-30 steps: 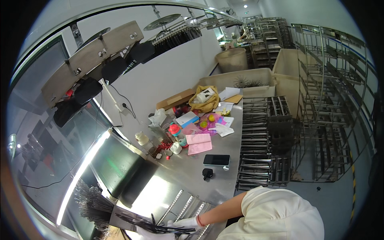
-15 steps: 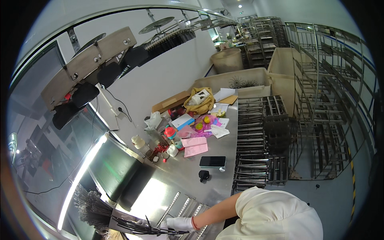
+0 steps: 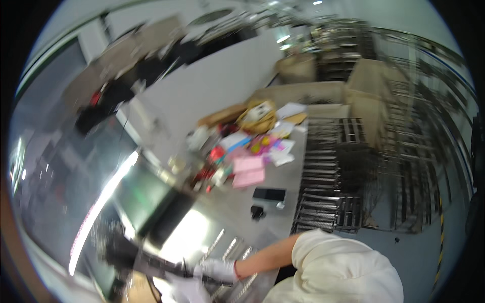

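Note:
My right hand (image 3: 218, 270), in a white glove, reaches over the steel table near the lower edge. Its fingers close around the end of a bundle of thin dark rods (image 3: 160, 264), blurred by motion. To the left, the bundle meets a dark bristly mass of thin wires (image 3: 117, 246). A smeared white shape (image 3: 188, 289) lies just below the glove; it may be my left hand, but its fingers cannot be made out. Beneath and beside my right hand, several slotted metal strips (image 3: 230, 247) lie on the table.
A dark phone (image 3: 269, 194) and a small black object (image 3: 257, 212) lie on the steel table (image 3: 230, 207). Behind them are pink paper (image 3: 248, 170), a yellow bag (image 3: 257, 117) and clutter. Metal racks (image 3: 319, 177) stand along the right edge; a bright lamp tube (image 3: 103, 212) is at left.
The view has shifted and blurred. My right hand has moved slightly left and up along the dark rods. The white shape below it shows more.

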Demonstrator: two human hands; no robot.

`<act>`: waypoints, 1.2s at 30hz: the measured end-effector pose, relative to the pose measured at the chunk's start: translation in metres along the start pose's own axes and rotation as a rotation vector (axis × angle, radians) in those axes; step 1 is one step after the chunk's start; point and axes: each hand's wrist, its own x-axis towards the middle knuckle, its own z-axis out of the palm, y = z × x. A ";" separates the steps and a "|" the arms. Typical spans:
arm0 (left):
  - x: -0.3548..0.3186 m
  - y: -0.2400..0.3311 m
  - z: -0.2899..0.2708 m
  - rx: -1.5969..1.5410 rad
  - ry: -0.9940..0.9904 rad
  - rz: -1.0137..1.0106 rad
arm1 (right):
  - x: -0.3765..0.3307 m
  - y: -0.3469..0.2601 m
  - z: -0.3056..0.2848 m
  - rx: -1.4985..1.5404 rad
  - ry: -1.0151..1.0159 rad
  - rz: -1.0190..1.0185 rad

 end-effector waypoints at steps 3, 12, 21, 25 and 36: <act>0.014 0.022 0.014 0.231 -0.030 -0.036 | -0.019 -0.043 -0.036 -1.552 -0.317 -0.320; 0.000 0.021 0.021 -0.148 -0.037 -0.234 | 0.014 -0.052 -0.053 -0.781 -0.111 0.383; 0.021 0.008 -0.028 -0.637 -0.089 -0.450 | 0.008 -0.028 -0.100 -1.156 0.070 -0.206; 0.006 0.011 -0.012 -0.736 -0.254 -0.423 | 0.017 -0.054 -0.084 -0.556 -0.003 0.211; 0.032 0.063 -0.007 -0.306 0.266 -0.039 | 0.011 -0.015 -0.098 -0.427 0.631 -0.159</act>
